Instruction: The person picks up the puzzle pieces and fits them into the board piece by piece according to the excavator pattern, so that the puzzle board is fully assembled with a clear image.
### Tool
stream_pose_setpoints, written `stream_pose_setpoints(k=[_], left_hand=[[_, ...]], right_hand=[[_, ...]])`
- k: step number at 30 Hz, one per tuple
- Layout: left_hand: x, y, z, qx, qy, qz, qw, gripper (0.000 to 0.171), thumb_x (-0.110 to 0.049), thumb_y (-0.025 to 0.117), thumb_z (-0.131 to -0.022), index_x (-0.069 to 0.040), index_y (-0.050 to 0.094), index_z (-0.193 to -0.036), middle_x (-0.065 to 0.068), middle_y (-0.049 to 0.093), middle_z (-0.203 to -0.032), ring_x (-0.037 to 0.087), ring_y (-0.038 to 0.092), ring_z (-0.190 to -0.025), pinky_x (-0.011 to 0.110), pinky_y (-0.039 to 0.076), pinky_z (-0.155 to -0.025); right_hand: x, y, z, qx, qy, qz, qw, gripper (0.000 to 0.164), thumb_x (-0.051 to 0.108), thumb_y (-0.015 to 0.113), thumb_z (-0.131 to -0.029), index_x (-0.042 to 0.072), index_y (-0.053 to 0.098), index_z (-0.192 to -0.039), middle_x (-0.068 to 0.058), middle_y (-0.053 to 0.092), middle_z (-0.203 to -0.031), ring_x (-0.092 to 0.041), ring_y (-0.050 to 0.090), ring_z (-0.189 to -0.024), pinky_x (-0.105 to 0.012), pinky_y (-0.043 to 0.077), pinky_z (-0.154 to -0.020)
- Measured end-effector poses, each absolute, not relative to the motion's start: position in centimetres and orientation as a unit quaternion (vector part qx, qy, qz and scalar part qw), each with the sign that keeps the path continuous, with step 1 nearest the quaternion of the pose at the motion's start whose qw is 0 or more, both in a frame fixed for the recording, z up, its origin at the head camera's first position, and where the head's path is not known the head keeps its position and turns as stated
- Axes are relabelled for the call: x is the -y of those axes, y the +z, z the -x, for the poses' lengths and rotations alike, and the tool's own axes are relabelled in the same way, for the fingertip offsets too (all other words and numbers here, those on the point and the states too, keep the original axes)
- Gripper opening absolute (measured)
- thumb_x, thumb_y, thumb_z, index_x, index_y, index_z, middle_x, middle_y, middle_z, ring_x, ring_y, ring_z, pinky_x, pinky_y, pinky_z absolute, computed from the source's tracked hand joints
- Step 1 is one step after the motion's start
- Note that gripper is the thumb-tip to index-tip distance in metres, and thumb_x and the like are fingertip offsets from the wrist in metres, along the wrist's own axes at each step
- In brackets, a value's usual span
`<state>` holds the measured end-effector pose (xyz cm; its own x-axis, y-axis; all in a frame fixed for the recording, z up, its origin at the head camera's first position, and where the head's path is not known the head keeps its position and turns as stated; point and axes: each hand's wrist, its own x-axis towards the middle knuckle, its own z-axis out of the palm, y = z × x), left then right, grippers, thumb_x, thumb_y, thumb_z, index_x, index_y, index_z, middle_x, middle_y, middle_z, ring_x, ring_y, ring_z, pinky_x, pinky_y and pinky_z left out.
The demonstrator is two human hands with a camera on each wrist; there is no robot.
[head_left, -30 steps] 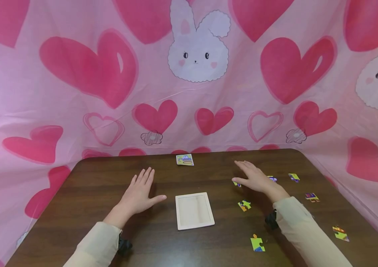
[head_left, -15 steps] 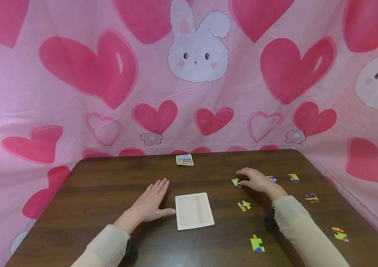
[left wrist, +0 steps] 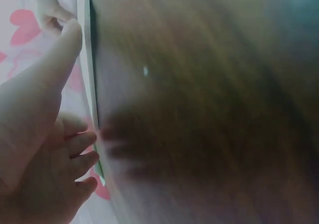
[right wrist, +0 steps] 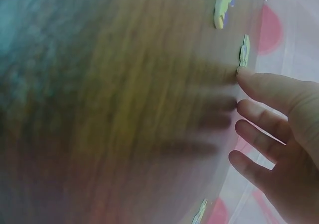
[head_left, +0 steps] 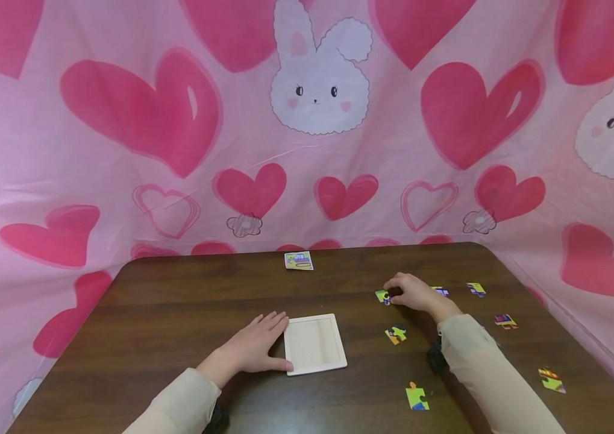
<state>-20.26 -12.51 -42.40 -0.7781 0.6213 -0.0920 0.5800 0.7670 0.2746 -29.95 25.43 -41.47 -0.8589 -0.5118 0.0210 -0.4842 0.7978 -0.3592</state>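
Note:
A square light wooden puzzle tray lies at the middle of the table. My left hand is at its left side, fingers and thumb extended, the thumb tip at the near-left corner and the fingertips at the far-left corner. Further off to the right, my right hand has its thumb and index finger at the right end of a green and blue jigsaw piece, which lies on the table. In the right wrist view the thumb tip meets the end of this jigsaw piece, with the other fingers bent beside it.
Several loose jigsaw pieces lie to the right, among them a yellow-green one, an orange and green one and one by the right edge. A picture card lies at the back of the dark wooden table, before a pink heart-print cloth.
My left hand has moved right and nearer, up to the tray's left edge. My right hand has bent its fingers down and brought thumb and index finger onto the jigsaw piece.

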Motion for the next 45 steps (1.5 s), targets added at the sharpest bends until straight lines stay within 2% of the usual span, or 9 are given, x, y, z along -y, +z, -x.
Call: stream_pose_setpoints(k=[18,27,36,45], left_hand=[[12.1,-42.4,20.1,-0.938,0.094,-0.324,0.072,0.091,-0.059,0.064,-0.075,0.005,0.04,-0.136,0.018,0.036,-0.141,0.033,0.029,-0.131,0.047,0.022,-0.106],[12.2,-42.1,19.9,-0.938,0.101,-0.319,0.087,0.091,-0.06,0.062,-0.076,0.004,0.038,-0.137,0.016,0.035,-0.142,0.032,0.027,-0.132,0.048,0.021,-0.106],[12.3,-42.4,19.9,-0.939,0.1,-0.315,0.096,0.098,-0.065,0.06,-0.074,0.004,0.035,-0.139,0.017,0.031,-0.144,0.032,0.024,-0.133,0.049,0.021,-0.105],[12.3,-42.3,19.9,-0.939,0.106,-0.31,0.1,0.098,-0.066,0.059,-0.074,0.004,0.034,-0.139,0.017,0.031,-0.145,0.033,0.023,-0.134,0.049,0.02,-0.106]], right_hand=[[-25.5,-41.7,30.1,-0.949,-0.173,0.263,0.017,0.015,0.008,0.073,-0.078,0.003,0.066,-0.091,-0.006,0.058,-0.089,-0.025,0.056,-0.084,-0.044,0.046,-0.079],[-24.9,-41.3,30.0,-0.951,-0.174,0.254,0.002,0.014,0.009,0.072,-0.078,0.003,0.062,-0.087,-0.004,0.056,-0.085,-0.021,0.052,-0.077,-0.042,0.047,-0.075],[-21.9,-39.6,29.5,-0.945,-0.183,0.272,-0.021,0.02,0.014,0.074,-0.077,0.005,0.062,-0.09,-0.002,0.057,-0.087,-0.019,0.054,-0.079,-0.04,0.048,-0.078],[-17.3,-38.5,27.6,-0.924,-0.173,0.337,-0.057,0.02,0.016,0.076,-0.075,0.007,0.063,-0.087,0.001,0.056,-0.085,-0.014,0.051,-0.073,-0.033,0.048,-0.07]])
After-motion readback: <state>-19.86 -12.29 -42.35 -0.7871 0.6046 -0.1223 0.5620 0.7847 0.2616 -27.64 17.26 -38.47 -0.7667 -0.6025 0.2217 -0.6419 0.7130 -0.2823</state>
